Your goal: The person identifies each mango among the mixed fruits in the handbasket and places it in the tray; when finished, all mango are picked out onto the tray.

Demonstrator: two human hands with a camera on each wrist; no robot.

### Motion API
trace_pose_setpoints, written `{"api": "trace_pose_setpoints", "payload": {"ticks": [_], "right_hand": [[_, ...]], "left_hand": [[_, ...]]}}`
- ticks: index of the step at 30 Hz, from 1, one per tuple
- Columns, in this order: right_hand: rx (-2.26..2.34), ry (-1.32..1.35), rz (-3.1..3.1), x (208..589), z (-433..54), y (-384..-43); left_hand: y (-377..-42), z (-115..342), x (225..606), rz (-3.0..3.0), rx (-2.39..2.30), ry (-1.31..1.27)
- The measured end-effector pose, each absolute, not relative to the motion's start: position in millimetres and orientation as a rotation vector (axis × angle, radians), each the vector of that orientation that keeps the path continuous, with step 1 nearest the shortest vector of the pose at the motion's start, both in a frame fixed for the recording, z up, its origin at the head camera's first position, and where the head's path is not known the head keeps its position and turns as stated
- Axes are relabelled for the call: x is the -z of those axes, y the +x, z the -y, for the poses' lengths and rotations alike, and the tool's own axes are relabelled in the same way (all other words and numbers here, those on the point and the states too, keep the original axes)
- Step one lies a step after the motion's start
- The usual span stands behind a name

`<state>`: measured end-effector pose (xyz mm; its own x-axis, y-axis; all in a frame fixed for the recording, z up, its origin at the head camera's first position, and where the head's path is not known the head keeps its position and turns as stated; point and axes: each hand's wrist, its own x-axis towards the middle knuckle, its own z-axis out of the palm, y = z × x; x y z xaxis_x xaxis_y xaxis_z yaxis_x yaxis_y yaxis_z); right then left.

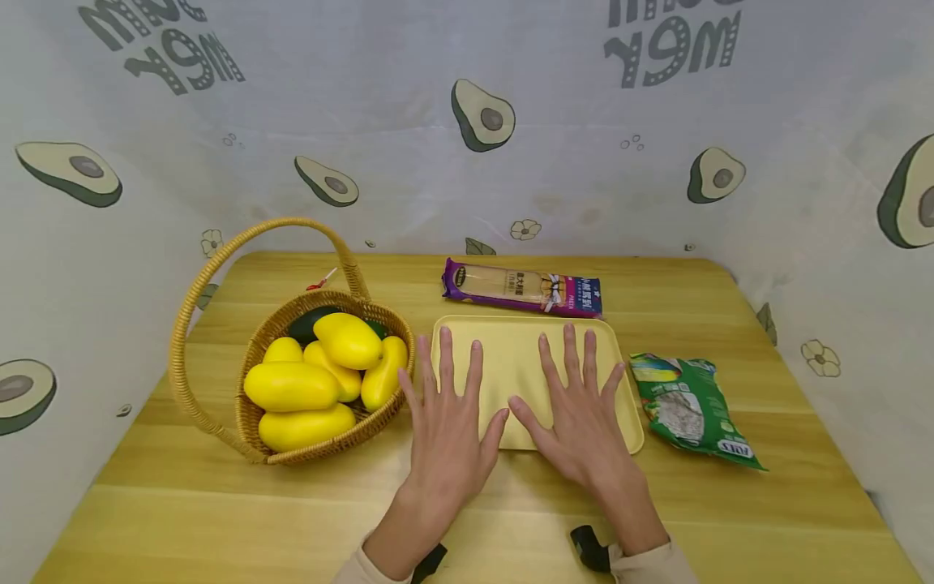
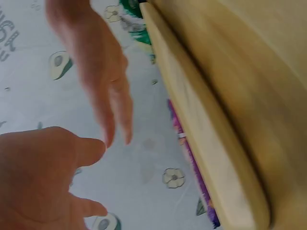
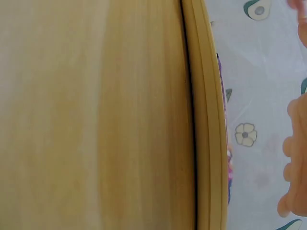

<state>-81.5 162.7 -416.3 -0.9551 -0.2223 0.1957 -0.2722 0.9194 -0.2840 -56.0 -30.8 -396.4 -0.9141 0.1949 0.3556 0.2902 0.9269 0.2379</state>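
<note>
Both hands are held out with fingers spread, palms down and nothing in them. My left hand (image 1: pixel 451 434) overlaps the left side of a pale yellow tray (image 1: pixel 511 345) in the head view, close beside the basket. Over the tray's right half is my right hand (image 1: pixel 585 422), its thumb pointing toward the left thumb. The left wrist view shows both hands raised above the tray's rim (image 2: pixel 201 129). To the left stands a wicker basket (image 1: pixel 328 446) with a tall handle, holding several yellow mangoes (image 1: pixel 292 386) and something dark green (image 1: pixel 310 323).
Behind the tray lies a purple pasta packet (image 1: pixel 521 288). A green bag (image 1: pixel 689 412) rests at the tray's right. Behind the basket is a small red object (image 1: pixel 319 284) with a white tip. A printed avocado cloth (image 1: pixel 409 162) hangs around the wooden table (image 1: pixel 255 519).
</note>
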Motion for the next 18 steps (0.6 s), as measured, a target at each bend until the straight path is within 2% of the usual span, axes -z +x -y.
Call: {"api": "trace_pose_setpoints", "payload": {"ticks": [10, 13, 18], "right_hand": [[-0.489, 0.388, 2.929, 416.2, -162.4, -80.9], [-0.492, 0.385, 2.932, 415.8, -162.2, -81.2], [-0.512, 0.388, 2.928, 414.6, -160.7, -79.8]], "left_hand": [[-40.8, 72.7, 355.3, 2.024, 0.709, -0.543], [-44.5, 89.5, 345.7, 1.758, 0.719, -0.493], [-48.5, 123.1, 337.8, 1.488, 0.763, -0.249]]}}
